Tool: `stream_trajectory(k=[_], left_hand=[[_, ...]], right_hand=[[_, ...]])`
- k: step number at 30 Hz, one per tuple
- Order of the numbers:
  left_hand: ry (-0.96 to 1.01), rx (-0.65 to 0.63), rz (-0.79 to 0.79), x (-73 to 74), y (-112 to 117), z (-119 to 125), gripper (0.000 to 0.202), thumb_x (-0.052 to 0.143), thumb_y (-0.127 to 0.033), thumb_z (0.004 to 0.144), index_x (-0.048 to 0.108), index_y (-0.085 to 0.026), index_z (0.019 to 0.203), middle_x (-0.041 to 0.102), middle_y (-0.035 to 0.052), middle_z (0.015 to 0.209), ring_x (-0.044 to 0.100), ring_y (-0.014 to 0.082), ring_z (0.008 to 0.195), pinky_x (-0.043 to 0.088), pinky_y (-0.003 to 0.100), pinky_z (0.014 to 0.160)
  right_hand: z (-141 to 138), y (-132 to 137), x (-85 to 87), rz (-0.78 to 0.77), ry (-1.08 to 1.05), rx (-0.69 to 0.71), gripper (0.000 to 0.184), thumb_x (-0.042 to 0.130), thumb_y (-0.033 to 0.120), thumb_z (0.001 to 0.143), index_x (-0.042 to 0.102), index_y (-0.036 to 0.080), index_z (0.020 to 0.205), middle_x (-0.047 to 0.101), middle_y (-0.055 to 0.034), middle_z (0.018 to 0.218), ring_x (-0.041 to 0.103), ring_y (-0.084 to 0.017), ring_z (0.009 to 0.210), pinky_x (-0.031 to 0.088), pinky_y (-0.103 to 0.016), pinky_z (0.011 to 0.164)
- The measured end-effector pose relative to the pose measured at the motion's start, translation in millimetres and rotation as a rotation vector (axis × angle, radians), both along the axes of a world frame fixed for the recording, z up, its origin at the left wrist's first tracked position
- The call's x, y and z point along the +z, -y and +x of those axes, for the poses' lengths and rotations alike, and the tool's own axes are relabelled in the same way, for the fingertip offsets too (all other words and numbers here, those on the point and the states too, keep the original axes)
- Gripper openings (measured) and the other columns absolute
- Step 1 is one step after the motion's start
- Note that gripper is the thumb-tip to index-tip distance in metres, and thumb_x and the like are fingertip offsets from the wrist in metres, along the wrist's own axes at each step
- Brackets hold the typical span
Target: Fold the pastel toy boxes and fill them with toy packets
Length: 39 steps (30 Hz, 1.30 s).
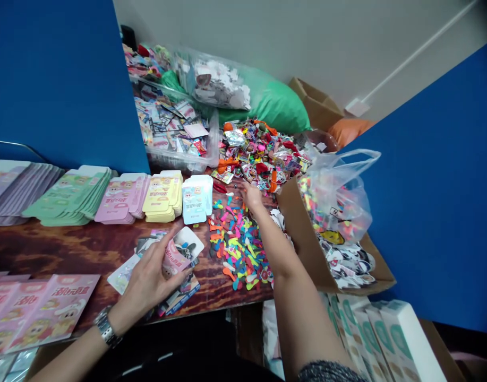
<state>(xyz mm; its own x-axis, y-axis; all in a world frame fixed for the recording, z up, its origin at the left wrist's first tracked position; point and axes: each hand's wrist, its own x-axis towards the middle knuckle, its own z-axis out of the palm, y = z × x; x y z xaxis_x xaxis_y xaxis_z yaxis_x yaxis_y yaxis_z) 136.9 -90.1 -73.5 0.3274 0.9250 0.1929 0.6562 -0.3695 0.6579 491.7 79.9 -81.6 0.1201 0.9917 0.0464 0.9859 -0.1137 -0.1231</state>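
The left hand point(151, 278) is at lower centre-left of the frame, its fingers curled in a moderate grip around a pink printed packet point(174, 260). The packet's long axis tilts up toward the right. A white card point(124, 274) lies just beside the fingers, and a metal link watch point(105, 327) circles the left wrist.

The right hand point(251, 197) stretches up the frame at centre, its fingers drawn narrowly together with the tips pointing up and left. It is at the near edge of a heap of small mixed colourful items point(263, 154); whether it holds anything, I cannot tell. Loose uninflated balloons point(237, 246) in many colours are spread below it on a wooden table point(68, 246).

To the right, a cardboard box point(299, 239) holds a clear plastic bag point(334, 193) and die-cut stickers point(347, 262). Stacks of lilac, green, pink, yellow and pale blue packets point(119, 197) stand in a row at centre-left. A clear plastic bin point(179, 159) of printed cards sits at upper centre.
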Motion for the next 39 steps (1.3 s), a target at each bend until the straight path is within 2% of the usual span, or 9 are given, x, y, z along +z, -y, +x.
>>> stream_trajectory(k=[3,9,13,16,20,27,30,35,39], left_hand=[[0.005,-0.004,0.008,0.8,-1.1,1.2,0.087,0.066,-0.053,0.083,0.023,-0.025,0.154,0.054,0.0134,0.14,0.057,0.0302,0.125,0.05,0.044,0.102],[0.013,-0.007,0.051,10.5,-0.5,1.8,0.084,0.068,-0.05,0.083,0.027,-0.024,0.151,0.053,0.0129,0.142,0.056,0.0285,0.126,0.048,0.042,0.105],[0.014,0.071,0.04,9.4,0.3,1.6,0.085,0.071,-0.051,0.08,0.032,-0.021,0.149,0.056,0.0142,0.138,0.058,0.0294,0.124,0.05,0.042,0.102],[0.045,0.075,0.046,9.7,0.8,5.1,0.086,0.073,-0.05,0.079,0.031,-0.021,0.149,0.056,0.0137,0.138,0.057,0.0284,0.125,0.049,0.042,0.104],[0.088,0.059,0.061,12.7,3.4,6.5,0.089,0.073,-0.048,0.079,0.027,-0.023,0.151,0.054,0.0126,0.141,0.056,0.027,0.127,0.048,0.04,0.106],[0.124,0.061,0.066,15.4,11.0,-5.7,0.098,0.072,-0.05,0.08,0.014,-0.024,0.155,0.05,0.0154,0.143,0.056,0.0285,0.127,0.05,0.04,0.101],[0.16,-0.021,0.105,17.8,12.2,-8.0,0.08,0.07,-0.046,0.083,0.027,-0.027,0.149,0.055,0.0122,0.137,0.059,0.0255,0.122,0.05,0.039,0.099],[0.164,-0.082,0.117,20.5,13.7,-13.3,0.062,0.069,-0.043,0.084,0.04,-0.026,0.136,0.06,0.0085,0.121,0.063,0.0211,0.106,0.053,0.034,0.088],[0.152,-0.083,0.158,19.3,17.4,-18.6,0.069,0.068,-0.04,0.086,0.032,-0.025,0.142,0.058,0.0108,0.127,0.061,0.0224,0.115,0.052,0.035,0.093]], right_hand=[[-11.0,-12.7,-4.5,-0.002,-0.058,0.043,0.039,0.054,0.018,0.09,0.063,0.017,0.128,0.068,-0.0119,0.119,0.061,-0.02,0.1,0.045,-0.029,0.09],[-30.4,-2.7,13.7,0.029,-0.221,0.081,0.033,0.044,0.021,0.096,0.069,0.003,0.104,0.07,-0.0151,0.103,0.062,-0.014,0.091,0.043,-0.025,0.085],[-71.8,54.2,46.8,0.121,-0.407,0.16,0.036,0.041,0.035,0.1,0.062,0.013,0.12,0.071,-0.0067,0.1,0.064,-0.013,0.084,0.048,-0.024,0.076],[-119.0,108.9,73.4,0.167,-0.793,0.349,0.028,0.053,0.038,0.096,0.065,0.02,0.114,0.072,-0.003,0.092,0.065,-0.015,0.078,0.051,-0.027,0.071],[-162.6,152.1,91.3,0.259,-0.634,0.584,0.02,0.06,0.029,0.094,0.069,0.021,0.11,0.075,-0.0049,0.099,0.066,-0.019,0.09,0.05,-0.035,0.086],[-156.9,162.1,86.9,0.281,-0.661,0.688,0.021,0.054,0.024,0.097,0.068,0.022,0.113,0.068,-0.0091,0.115,0.063,-0.019,0.108,0.052,-0.036,0.093],[-160.6,170.0,79.3,0.238,-0.651,0.689,0.021,0.053,0.024,0.097,0.07,0.025,0.11,0.068,-0.0078,0.108,0.065,-0.019,0.102,0.054,-0.036,0.089],[-176.2,182.2,68.5,0.23,-0.728,0.548,0.038,0.055,0.027,0.097,0.056,0.027,0.134,0.067,-0.0074,0.123,0.065,-0.02,0.109,0.053,-0.036,0.096],[-182.7,184.8,69.5,0.211,-0.845,0.499,0.03,0.057,0.026,0.096,0.061,0.027,0.126,0.07,-0.0051,0.116,0.067,-0.019,0.105,0.054,-0.035,0.094]])
